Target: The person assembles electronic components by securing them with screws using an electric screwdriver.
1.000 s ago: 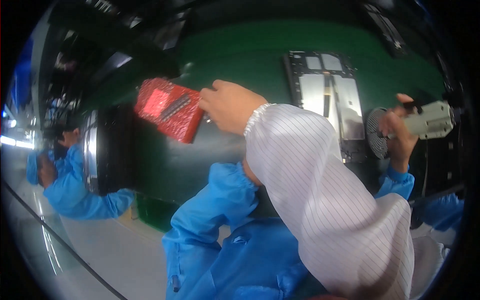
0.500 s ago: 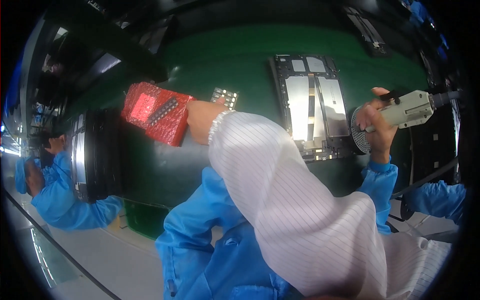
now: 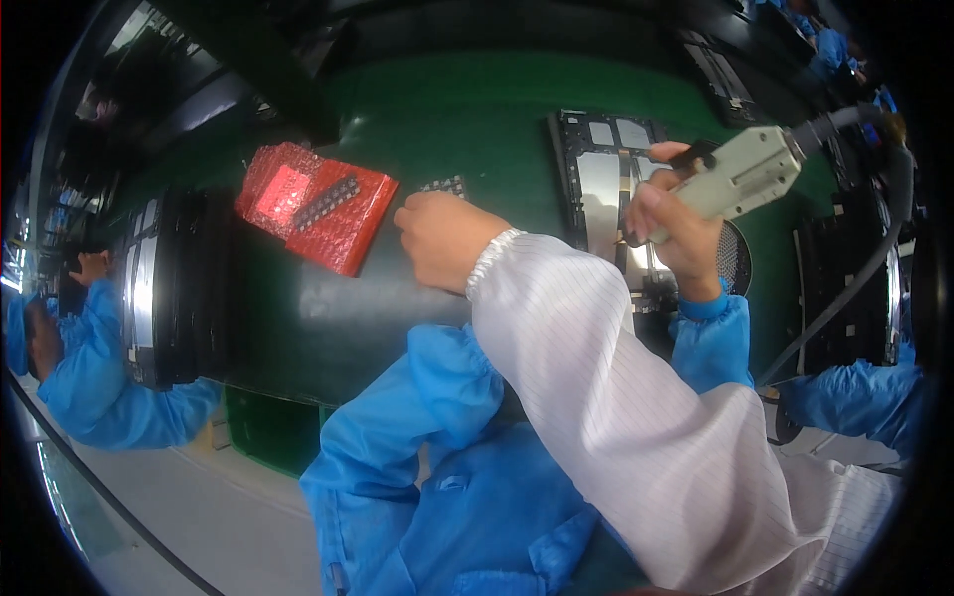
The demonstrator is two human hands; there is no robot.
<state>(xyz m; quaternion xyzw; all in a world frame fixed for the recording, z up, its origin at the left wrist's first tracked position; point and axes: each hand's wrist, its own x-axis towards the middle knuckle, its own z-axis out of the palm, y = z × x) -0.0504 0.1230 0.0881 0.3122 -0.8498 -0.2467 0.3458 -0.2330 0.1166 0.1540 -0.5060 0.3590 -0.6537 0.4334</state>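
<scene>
gripping electric screwdriver (image 3: 740, 179), right hand (image 3: 676, 223) raised

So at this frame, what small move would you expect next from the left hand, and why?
Probably a short reach forward to pinch the small dark part strip. The left hand lies empty on the green belt, fingertips just short of that strip, while the right hand grips the powered screwdriver over the opened device.
</scene>
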